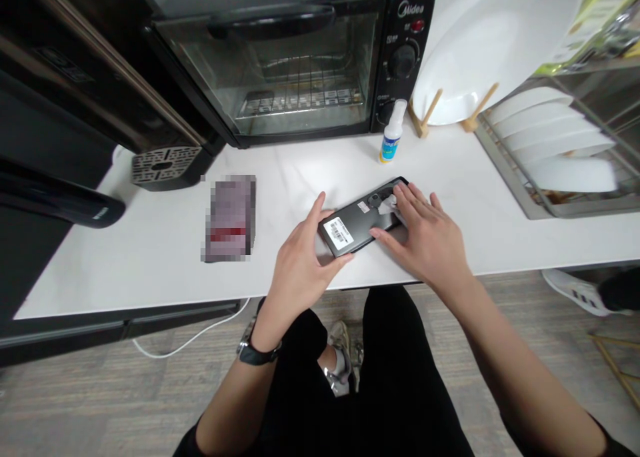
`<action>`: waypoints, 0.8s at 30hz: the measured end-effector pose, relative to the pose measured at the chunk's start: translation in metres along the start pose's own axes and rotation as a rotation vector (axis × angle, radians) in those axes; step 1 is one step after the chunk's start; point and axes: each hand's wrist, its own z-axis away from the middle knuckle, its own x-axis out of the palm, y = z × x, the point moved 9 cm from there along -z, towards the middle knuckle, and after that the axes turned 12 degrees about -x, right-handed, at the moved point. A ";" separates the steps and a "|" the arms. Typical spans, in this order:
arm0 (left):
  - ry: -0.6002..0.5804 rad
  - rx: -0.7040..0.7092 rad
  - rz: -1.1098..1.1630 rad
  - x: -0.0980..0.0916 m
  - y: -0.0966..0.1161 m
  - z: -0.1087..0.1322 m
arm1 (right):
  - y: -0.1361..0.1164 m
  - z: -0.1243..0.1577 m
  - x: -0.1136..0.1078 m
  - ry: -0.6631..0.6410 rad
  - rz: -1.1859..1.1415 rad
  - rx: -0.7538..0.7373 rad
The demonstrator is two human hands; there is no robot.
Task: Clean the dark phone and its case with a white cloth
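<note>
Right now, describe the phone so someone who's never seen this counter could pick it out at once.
Start at the black Midea toaster oven on the white counter. Just in front of it, between the person's left hand and right hand, a dark gray smartphone lies back up. Unlike the blurred rectangular item to its left, it carries a white barcode sticker.

A dark grey smartphone lies face down at an angle on the white surface, showing a white barcode sticker and a round camera module. The left hand grips its lower end; the right hand presses a small white wipe against the back beside the camera.
</note>
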 end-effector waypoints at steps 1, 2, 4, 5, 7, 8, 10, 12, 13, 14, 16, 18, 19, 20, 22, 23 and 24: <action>0.005 0.002 0.002 -0.001 0.000 0.000 | -0.002 -0.002 0.002 0.002 -0.003 0.003; 0.008 0.004 0.003 -0.001 0.000 0.000 | -0.004 -0.004 0.003 0.001 -0.004 0.005; 0.007 0.007 0.001 -0.002 0.000 0.000 | -0.009 -0.006 0.006 -0.001 -0.006 0.008; 0.006 0.006 -0.001 -0.002 0.000 0.000 | -0.012 -0.006 0.007 -0.001 -0.010 0.005; 0.007 0.004 0.000 -0.001 0.000 -0.001 | -0.021 -0.009 0.009 -0.003 -0.032 -0.017; 0.009 0.002 0.002 -0.001 0.000 -0.001 | -0.029 -0.011 0.010 -0.009 -0.052 -0.036; 0.010 -0.009 0.003 -0.001 -0.001 -0.001 | -0.050 -0.016 0.016 -0.036 -0.116 -0.101; 0.000 -0.019 -0.001 -0.001 -0.004 -0.001 | -0.074 -0.021 0.021 -0.073 -0.189 -0.170; -0.006 -0.021 -0.004 0.000 -0.005 -0.001 | -0.084 -0.022 0.023 -0.089 -0.217 -0.195; -0.012 -0.019 -0.008 0.000 -0.006 -0.001 | -0.093 -0.021 0.023 -0.101 -0.238 -0.214; -0.015 -0.008 -0.010 0.000 -0.006 0.000 | -0.102 -0.017 0.022 -0.124 -0.263 -0.242; -0.013 -0.014 -0.020 0.001 -0.006 0.000 | -0.104 -0.007 0.017 -0.154 -0.278 -0.279; -0.010 -0.023 -0.028 0.002 -0.006 -0.001 | -0.102 -0.002 0.015 -0.168 -0.280 -0.297; -0.007 -0.033 -0.037 0.002 -0.006 -0.001 | -0.097 0.004 0.012 -0.179 -0.275 -0.307; 0.000 -0.042 -0.042 0.003 -0.004 -0.002 | -0.082 0.013 0.005 -0.174 -0.232 -0.294; 0.004 -0.040 -0.036 0.004 -0.003 -0.002 | -0.071 0.016 0.002 -0.160 -0.197 -0.271; 0.005 -0.037 -0.028 0.004 -0.002 -0.002 | -0.059 0.018 -0.001 -0.142 -0.155 -0.237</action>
